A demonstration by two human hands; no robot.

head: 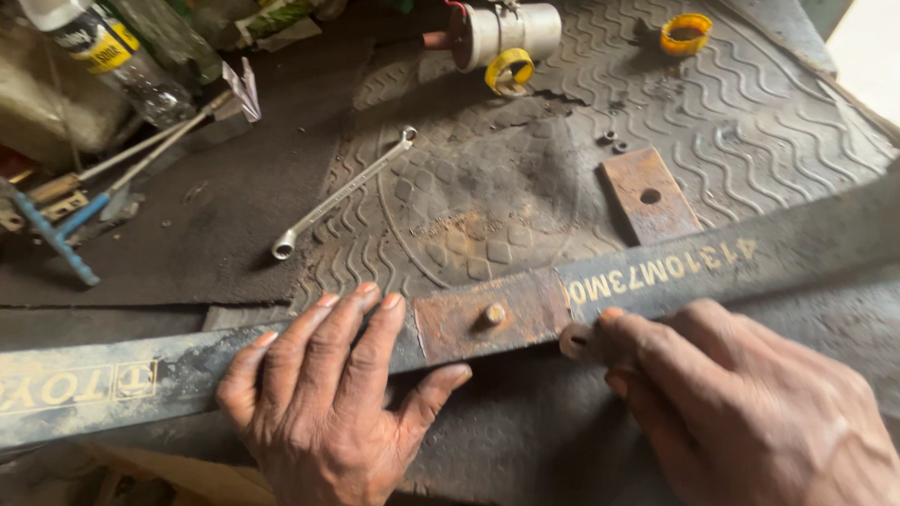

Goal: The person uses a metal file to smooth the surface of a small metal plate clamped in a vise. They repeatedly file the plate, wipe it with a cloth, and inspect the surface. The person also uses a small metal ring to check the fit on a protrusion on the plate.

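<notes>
Already pinned flat across the workbench, a long dark leaf-spring blade [730, 263] lies under a person's two bare hands. The left hand [326, 407] rests open, fingers spread, palm pressing the blade down just left of its rusty middle patch [487, 317]. A centre bolt [492, 313] stands in that patch, seemingly seated through the steel. The right hand [745, 412] is closed in a pinch on a small rusty round part [576, 340], perhaps a nut or washer, held at the blade's near edge just right of the patch. Judging by this, the bolt is in place but the small part is not yet on it; whether anything sits on the bolt's hidden underside cannot be told.

Beyond the blade, a rusty flat plate [649, 196] with one hole lies on a wavy-patterned rubber mat [764, 102], with small nuts [614, 141] near it. A ring-and-open-end spanner [343, 194] lies well apart from both hands, unused. Farther back sit a pale cylindrical coil [507, 32], two yellow rings [508, 71], a plastic bottle [114, 55] and a blue-handled tool [56, 237]. Nothing lies between the hands and the bolt.
</notes>
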